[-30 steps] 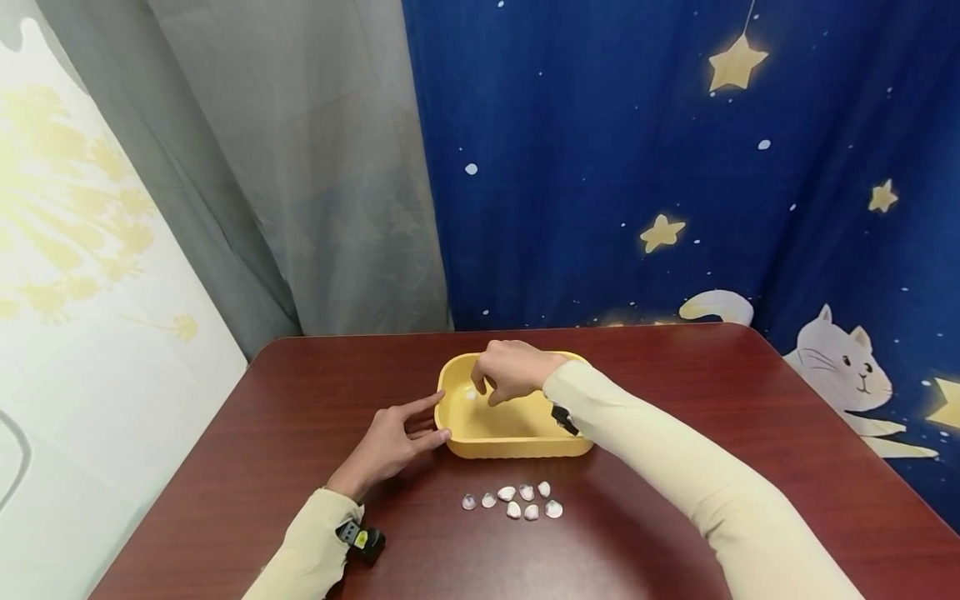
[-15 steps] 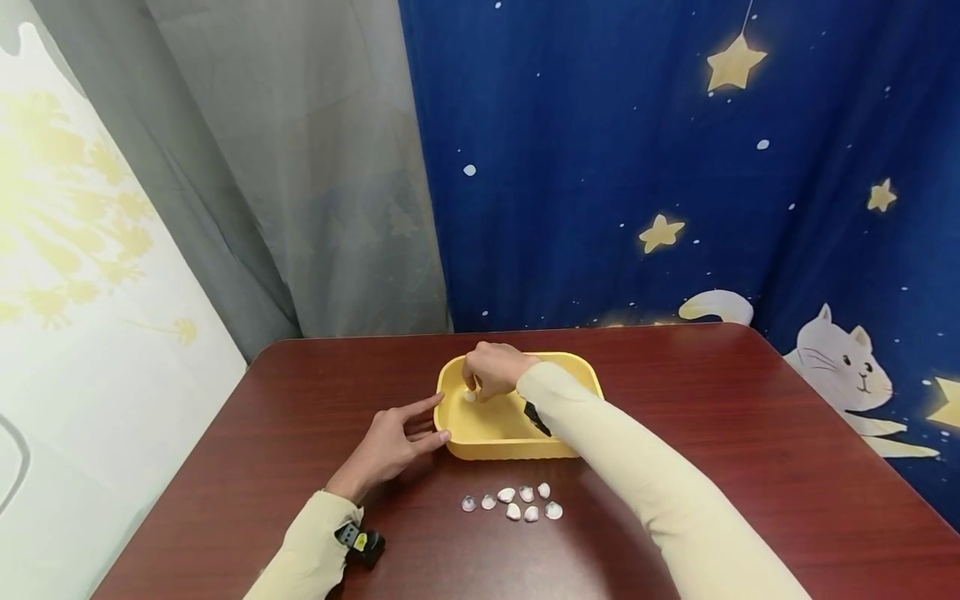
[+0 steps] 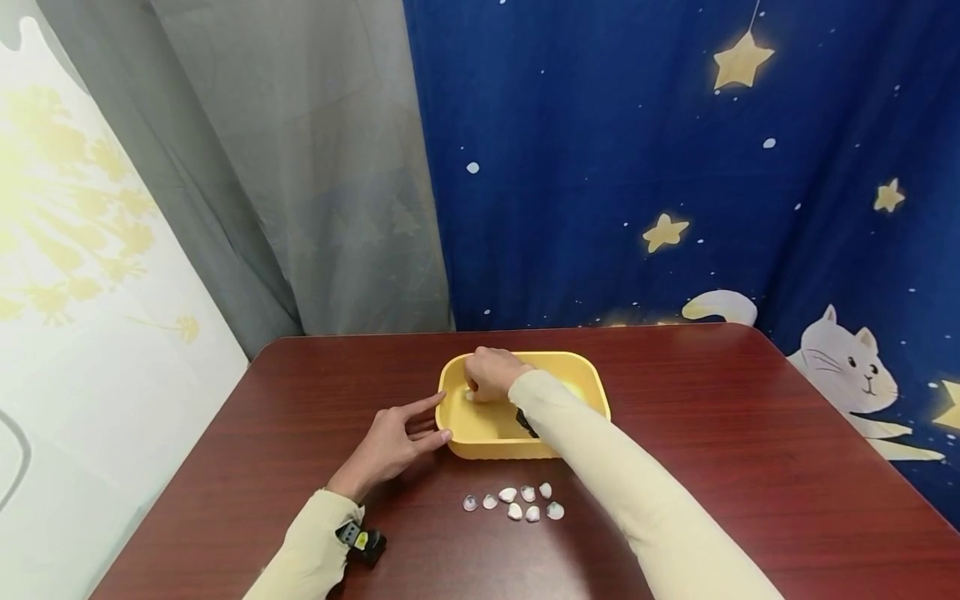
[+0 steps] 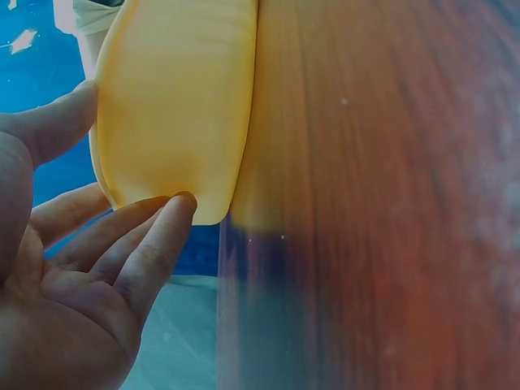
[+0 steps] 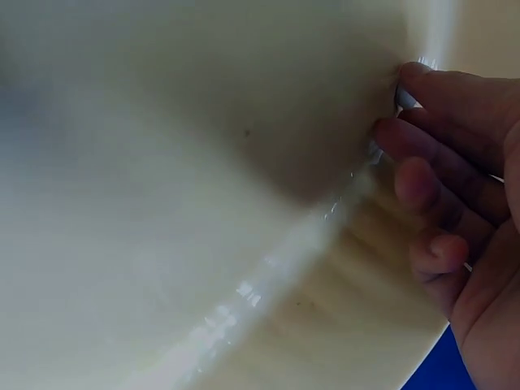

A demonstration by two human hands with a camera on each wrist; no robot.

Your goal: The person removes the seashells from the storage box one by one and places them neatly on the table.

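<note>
A yellow plastic tub (image 3: 596,392) stands on the table. Inside it, near the left end, my right hand (image 3: 491,375) pinches a small white seashell (image 3: 470,396) between thumb and fingertip. In the right wrist view this shell (image 5: 405,98) is mostly covered by the right hand (image 5: 463,162), close to the tub's wall. My left hand (image 3: 390,446) touches the tub's left end from outside, thumb at the near corner and index finger farther back. The left wrist view has the left hand's (image 4: 89,268) nearly straight fingers against the tub's outer wall (image 4: 175,106).
Several small pale seashells (image 3: 514,511) lie in two loose rows on the dark red table (image 3: 712,433), in front of the tub. A grey curtain (image 3: 315,167) and a blue curtain (image 3: 562,167) with stars hang behind the table. A white patterned surface (image 3: 90,333) borders it at left.
My right hand has moved left and down inside the tub, reaching the shell there and closing its fingertips on it. My left hand and the shells on the table have stayed put.
</note>
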